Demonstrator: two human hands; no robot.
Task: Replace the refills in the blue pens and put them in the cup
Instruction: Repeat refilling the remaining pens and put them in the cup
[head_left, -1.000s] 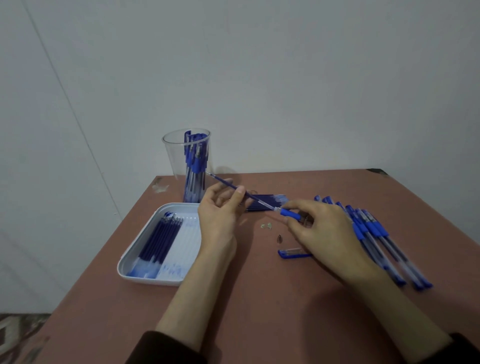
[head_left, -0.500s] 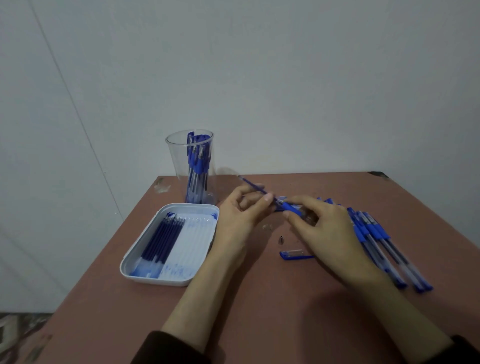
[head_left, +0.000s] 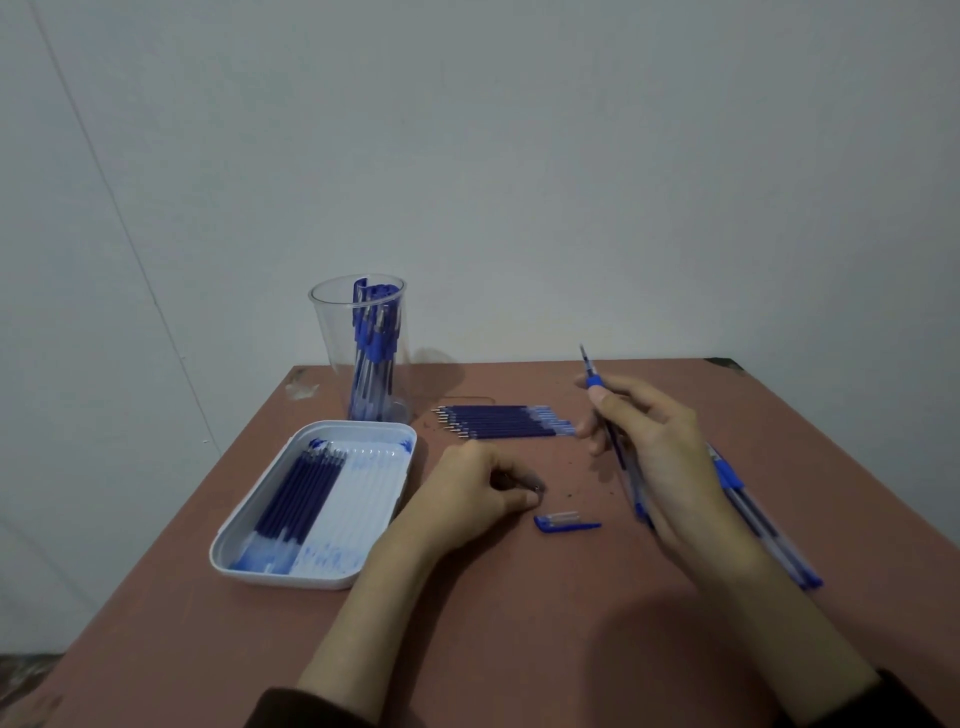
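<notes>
My right hand (head_left: 660, 457) grips the pen (head_left: 594, 383), its refill (head_left: 584, 358) poking out. My left hand (head_left: 478, 493) pinches what seems to be the tip (head_left: 535, 488) on the tabletop (head_left: 519, 623). Next, I reckon: screw it on, fit the cap (head_left: 566, 522), drop the pen in the cup (head_left: 332, 353).

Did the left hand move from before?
Yes. The left hand came down toward the person and is now right beside the loose blue cap on the table.

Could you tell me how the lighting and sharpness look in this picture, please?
Head view: dim, bluish light; the right hand and its pen are motion-blurred; a soft shadow lies on the table beside the right forearm; the cup looks sharp.
</notes>
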